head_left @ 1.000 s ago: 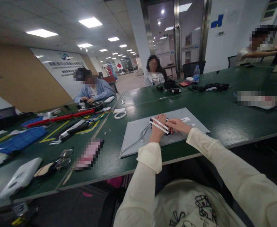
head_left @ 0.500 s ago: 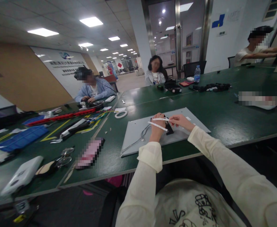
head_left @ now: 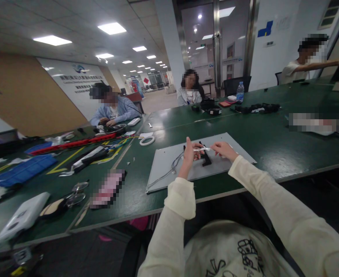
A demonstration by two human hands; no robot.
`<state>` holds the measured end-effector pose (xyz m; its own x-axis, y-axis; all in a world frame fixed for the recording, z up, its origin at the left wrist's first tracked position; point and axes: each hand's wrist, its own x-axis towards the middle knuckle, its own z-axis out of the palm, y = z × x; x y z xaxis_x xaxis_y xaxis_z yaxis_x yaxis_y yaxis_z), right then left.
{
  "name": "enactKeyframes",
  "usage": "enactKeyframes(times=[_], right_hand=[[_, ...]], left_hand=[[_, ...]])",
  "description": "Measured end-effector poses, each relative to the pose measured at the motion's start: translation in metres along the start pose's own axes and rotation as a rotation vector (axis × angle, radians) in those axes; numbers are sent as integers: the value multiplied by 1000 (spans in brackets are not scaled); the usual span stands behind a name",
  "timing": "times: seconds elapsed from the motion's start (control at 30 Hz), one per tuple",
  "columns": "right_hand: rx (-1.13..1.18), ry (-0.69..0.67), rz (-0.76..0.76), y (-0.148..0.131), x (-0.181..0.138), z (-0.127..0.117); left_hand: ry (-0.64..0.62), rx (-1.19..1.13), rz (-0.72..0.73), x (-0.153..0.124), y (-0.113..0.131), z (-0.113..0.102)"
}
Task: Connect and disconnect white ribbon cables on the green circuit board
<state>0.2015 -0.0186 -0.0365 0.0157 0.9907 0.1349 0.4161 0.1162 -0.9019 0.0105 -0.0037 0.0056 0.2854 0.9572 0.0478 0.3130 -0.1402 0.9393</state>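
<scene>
A grey metal panel (head_left: 169, 157) lies on the green table in front of me, with a grey cable (head_left: 173, 168) across its left part and a black bracket (head_left: 206, 158) standing near its middle. Both my hands are raised a little above the panel. My left hand (head_left: 190, 152) and my right hand (head_left: 224, 149) each pinch one end of a thin white strip (head_left: 203, 149) stretched between them, just above the black bracket.
A white tape roll (head_left: 147, 141) lies beyond the panel's left corner. To the left lie a blurred pink item (head_left: 108, 189), blue trays (head_left: 25, 170), a red bar (head_left: 74, 144) and tools. Three people sit at the far side; a water bottle (head_left: 240, 91) stands there.
My left hand has turned and lifted off the panel. The two white strips seen across its back earlier are gone; one strip is now pulled straight between both hands.
</scene>
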Motion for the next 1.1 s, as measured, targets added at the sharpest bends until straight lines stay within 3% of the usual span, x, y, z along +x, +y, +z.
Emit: enactKeyframes(times=[0.2, 0.33, 0.63, 0.87, 1.1], right_hand=[[-286, -16, -127, -1, -8, -1], [-406, -42, -187, -4, -11, 1], [-626, -8, -213, -8, -13, 5], [-845, -8, -190, -12, -20, 10], [-977, 1, -147, -19, -25, 9]], left_hand=[[99, 693, 225, -25, -3, 4], [92, 995, 253, -36, -8, 11], [67, 1087, 235, -34, -14, 11], [-59, 1122, 273, -36, -11, 7], [-31, 1182, 230, -38, -7, 2]])
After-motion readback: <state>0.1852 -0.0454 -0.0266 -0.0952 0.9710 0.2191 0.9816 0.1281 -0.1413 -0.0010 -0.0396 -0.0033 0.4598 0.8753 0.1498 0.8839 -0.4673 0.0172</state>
